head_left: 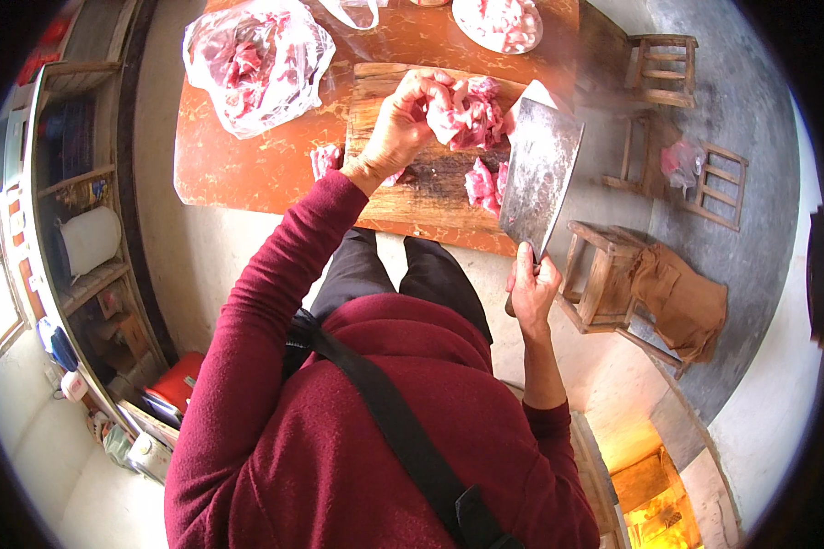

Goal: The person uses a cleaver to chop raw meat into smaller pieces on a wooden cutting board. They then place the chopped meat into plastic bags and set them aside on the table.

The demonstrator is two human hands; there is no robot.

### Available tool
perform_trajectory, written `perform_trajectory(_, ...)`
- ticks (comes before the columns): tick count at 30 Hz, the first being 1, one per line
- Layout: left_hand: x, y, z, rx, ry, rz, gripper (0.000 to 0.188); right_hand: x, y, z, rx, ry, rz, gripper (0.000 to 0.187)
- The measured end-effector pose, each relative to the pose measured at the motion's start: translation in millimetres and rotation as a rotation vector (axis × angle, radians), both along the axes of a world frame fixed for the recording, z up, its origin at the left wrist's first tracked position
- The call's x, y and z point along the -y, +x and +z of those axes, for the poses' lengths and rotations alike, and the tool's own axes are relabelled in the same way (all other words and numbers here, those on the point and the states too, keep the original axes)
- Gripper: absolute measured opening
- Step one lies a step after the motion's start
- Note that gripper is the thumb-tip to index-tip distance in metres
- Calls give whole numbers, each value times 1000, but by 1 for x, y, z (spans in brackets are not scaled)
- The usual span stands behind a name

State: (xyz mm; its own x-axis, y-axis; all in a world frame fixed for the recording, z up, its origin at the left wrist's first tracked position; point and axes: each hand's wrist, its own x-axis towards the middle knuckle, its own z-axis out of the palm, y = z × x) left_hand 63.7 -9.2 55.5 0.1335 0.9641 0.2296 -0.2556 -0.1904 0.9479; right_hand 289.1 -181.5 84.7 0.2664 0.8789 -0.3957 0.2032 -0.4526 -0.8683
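My left hand (410,117) is closed on a piece of raw meat (474,123), pink with pale fat, over the far part of a wooden cutting board (421,203). My right hand (533,285) grips the handle of a broad cleaver (542,165). Its wide, stained blade points away from me, at the right side of the board, just right of the meat. Smaller chunks of raw meat (482,186) lie near the blade's left edge. Another chunk (325,161) sits at the board's left edge, and a bit more shows below my left wrist.
The board rests on a worn reddish-brown table (265,174). A clear plastic bag of meat (258,69) stands far left; a white dish (494,48) of cut meat is far right. Wooden stools (595,265) stand to the right, one with brown cloth (682,297). Shelves (82,183) line the left.
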Motion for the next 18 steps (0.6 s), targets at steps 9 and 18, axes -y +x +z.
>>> perform_trajectory(9,10,19,12,226,-174,-203,26,7,6,0,-61,11,-83,22)
perform_trajectory(18,39,34,-20,336,-859,-415,24,14,14,2,-44,22,-140,21)
